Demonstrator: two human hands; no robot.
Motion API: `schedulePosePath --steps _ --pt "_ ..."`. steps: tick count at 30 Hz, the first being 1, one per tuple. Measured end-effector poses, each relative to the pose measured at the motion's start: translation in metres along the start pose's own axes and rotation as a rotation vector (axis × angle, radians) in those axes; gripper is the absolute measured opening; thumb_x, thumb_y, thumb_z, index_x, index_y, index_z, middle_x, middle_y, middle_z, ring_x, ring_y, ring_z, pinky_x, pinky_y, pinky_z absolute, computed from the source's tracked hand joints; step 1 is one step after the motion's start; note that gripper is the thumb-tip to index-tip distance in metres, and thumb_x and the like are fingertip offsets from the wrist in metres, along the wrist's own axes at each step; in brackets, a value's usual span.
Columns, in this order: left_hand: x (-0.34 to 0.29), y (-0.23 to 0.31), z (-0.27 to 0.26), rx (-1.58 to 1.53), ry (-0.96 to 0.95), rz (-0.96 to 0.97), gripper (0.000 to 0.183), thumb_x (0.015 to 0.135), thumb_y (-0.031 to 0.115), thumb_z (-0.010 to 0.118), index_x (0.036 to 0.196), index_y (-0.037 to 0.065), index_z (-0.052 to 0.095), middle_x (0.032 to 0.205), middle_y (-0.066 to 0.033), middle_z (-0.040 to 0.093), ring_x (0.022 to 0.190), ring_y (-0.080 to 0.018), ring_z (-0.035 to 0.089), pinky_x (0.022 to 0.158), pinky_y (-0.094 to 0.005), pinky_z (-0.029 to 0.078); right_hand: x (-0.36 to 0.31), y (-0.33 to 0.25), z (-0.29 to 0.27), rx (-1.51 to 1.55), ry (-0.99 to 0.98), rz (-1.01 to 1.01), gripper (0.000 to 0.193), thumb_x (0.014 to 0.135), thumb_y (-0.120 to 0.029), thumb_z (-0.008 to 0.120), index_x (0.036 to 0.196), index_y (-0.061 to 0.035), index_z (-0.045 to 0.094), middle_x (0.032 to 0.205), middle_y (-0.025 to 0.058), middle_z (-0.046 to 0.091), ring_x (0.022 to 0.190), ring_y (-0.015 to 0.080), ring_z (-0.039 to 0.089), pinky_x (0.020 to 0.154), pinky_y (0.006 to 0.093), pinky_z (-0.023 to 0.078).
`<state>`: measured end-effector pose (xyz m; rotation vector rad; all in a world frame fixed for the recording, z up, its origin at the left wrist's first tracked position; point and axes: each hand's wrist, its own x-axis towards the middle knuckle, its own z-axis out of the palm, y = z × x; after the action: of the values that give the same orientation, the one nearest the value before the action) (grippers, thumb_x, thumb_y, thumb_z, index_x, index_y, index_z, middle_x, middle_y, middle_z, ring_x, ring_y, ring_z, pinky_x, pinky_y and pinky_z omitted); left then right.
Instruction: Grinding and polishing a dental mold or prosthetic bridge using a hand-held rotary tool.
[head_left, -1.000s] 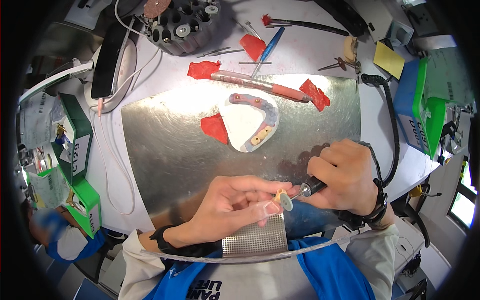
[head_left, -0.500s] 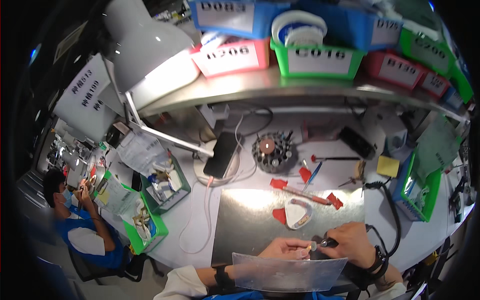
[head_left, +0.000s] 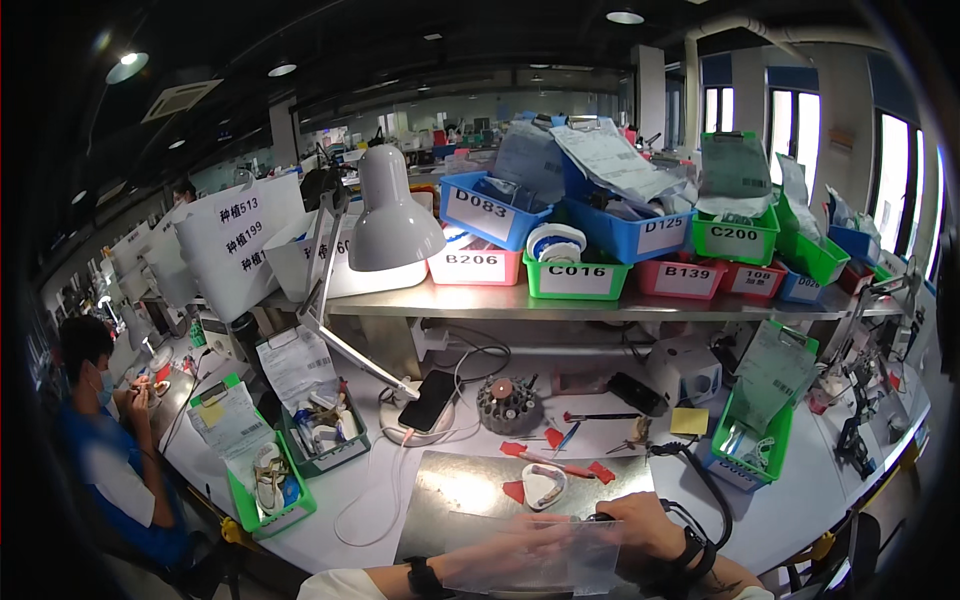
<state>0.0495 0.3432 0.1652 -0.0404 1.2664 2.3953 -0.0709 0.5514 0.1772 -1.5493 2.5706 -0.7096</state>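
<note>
My right hand (head_left: 640, 524) is closed on a black corded rotary handpiece (head_left: 602, 517) above the metal plate's near edge. Beside it on the left, my left hand (head_left: 525, 540) is blurred behind a clear plastic sheet (head_left: 535, 572). Its fingers look closed near the handpiece's tip, and what they hold cannot be made out. A white dental cast (head_left: 545, 487) lies on the metal plate (head_left: 430, 490), just beyond my hands. Red wax pieces (head_left: 513, 491) lie next to the cast, and a pencil-like reddish tool (head_left: 560, 467) is behind it.
A round bur stand (head_left: 510, 405) and a phone (head_left: 428, 401) on the lamp's base stand farther back. The handpiece's black cord (head_left: 722, 495) loops at right. Green bins (head_left: 283, 518) flank the bench. A shelf (head_left: 480, 300) holds colored bins. A co-worker (head_left: 110, 450) sits at left.
The view has tilted up, so the shelf and room show more and my hands sit lower. My hands stay close together; the small translucent piece seen in my left fingers is now blurred from sight.
</note>
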Motion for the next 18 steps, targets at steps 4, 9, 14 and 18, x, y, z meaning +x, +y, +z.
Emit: schedulePosePath --steps 4,9,14,18 --pt "0.011 0.003 -0.006 0.098 -0.003 -0.063 0.033 0.095 0.025 0.060 0.120 0.003 0.057 0.088 0.0049 0.058 0.071 0.0000 0.049 0.057 -0.0143 0.037 -0.001 -0.003 -0.010 -0.063 0.004 0.028 0.036 0.073 -0.045 0.068 0.078 -0.0102 0.062 0.069 0.0123 0.062 0.065 0.0346 0.061 0.058 0.0409 0.047" --pt "0.017 0.004 0.002 0.109 0.118 -0.126 0.036 0.094 0.029 0.061 0.120 0.004 0.059 0.088 0.0046 0.060 0.071 -0.0013 0.050 0.058 -0.0156 0.038 -0.004 -0.002 -0.014 -0.056 0.008 0.081 0.041 0.073 -0.051 0.067 0.077 -0.0103 0.062 0.068 0.0124 0.062 0.066 0.0342 0.061 0.057 0.0411 0.047" --pt "0.006 0.011 0.017 0.177 0.223 -0.125 0.034 0.094 0.023 0.061 0.122 0.002 0.057 0.085 0.0025 0.061 0.070 -0.0055 0.057 0.061 -0.0204 0.047 0.000 -0.014 -0.018 -0.095 -0.036 0.147 0.051 0.079 -0.059 0.061 0.074 -0.0074 0.061 0.065 0.0137 0.062 0.062 0.0344 0.062 0.055 0.0416 0.046" --pt "0.004 0.004 0.009 -0.150 0.213 -0.144 0.033 0.096 0.019 0.058 0.124 0.002 0.055 0.086 0.0008 0.060 0.075 -0.0084 0.057 0.065 -0.0224 0.048 0.004 -0.006 -0.019 -0.129 0.092 0.114 0.055 0.081 -0.061 0.061 0.074 -0.0056 0.059 0.061 0.0123 0.060 0.058 0.0337 0.062 0.052 0.0405 0.046"
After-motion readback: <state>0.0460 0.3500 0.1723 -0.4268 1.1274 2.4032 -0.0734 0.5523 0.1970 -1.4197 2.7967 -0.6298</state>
